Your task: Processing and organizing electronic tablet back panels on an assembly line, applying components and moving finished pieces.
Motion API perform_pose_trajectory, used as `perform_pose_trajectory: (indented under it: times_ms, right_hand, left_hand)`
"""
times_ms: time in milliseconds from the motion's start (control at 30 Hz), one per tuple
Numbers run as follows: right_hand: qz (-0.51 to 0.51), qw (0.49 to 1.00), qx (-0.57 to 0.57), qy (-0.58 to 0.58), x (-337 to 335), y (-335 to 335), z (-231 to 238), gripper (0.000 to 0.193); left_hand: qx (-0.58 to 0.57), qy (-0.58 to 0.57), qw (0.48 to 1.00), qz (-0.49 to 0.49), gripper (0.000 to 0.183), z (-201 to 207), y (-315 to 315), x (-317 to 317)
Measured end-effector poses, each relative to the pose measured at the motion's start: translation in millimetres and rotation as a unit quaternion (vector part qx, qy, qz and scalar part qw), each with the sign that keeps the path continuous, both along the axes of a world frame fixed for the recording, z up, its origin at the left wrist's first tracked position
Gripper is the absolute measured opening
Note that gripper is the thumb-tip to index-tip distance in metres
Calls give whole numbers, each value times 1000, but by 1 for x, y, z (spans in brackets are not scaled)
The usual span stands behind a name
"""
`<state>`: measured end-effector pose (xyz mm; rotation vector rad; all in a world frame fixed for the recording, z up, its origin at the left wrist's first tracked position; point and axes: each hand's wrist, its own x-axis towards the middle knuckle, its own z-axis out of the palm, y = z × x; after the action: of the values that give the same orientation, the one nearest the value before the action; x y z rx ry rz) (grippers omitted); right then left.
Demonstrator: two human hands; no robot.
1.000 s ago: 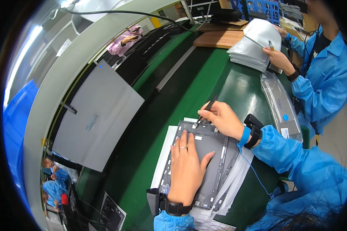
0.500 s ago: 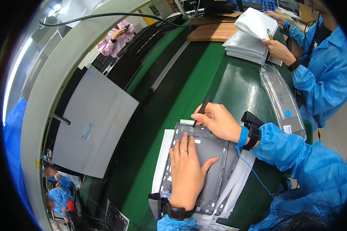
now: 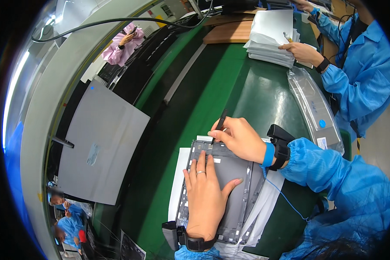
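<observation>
My left hand (image 3: 205, 195) lies spread and flat on a dark grey, tablet-sized housing (image 3: 236, 190), fingertips toward its far end. Small white patches dot the housing's rim. In my right hand (image 3: 243, 139) is a slim black stick-shaped tool (image 3: 221, 120), pinched between thumb and fingers. Its tip points down at a small light rectangle (image 3: 210, 146) near the housing's far edge; I cannot tell whether it touches. A second dark frame (image 3: 256, 190) shows along the housing's right side. White sheets (image 3: 174, 186) lie under both.
A blue cord (image 3: 286, 197) runs from my right wrist band. A co-worker's hand (image 3: 305, 53) rests by a stack of white sleeves (image 3: 271, 37) at far right. A wrapped panel (image 3: 312, 106) lies on the right, a grey panel (image 3: 102, 147) stands left, and a wooden board (image 3: 229, 32) lies behind.
The whole view has shifted slightly. My hands keep nearly the same place on the housing, tool tip still at the light rectangle. The co-worker's raised white sleeve is down on the stack; one hand has moved away.
</observation>
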<state>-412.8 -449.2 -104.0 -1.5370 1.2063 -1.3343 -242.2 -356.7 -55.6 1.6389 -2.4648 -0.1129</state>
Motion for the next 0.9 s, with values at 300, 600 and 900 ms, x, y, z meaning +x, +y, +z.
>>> perform_pose_trajectory:
  times_ms: [300, 600, 900]
  right_hand:
    - [-6, 999, -19, 26, 0, -3, -2, 28]
    - [-59, 987, -115, -99, -3, 1, 16, 22]
    - [-9, 964, -194, 181, -2, 18, 6, 17]
  left_hand:
    - [-61, 17, 998, -25, 69, -9, -17, -14]
    - [-140, -19, 990, -5, 50, -25, -24, -21]
    - [-94, 279, 936, 192, 44, -20, 79, 99]
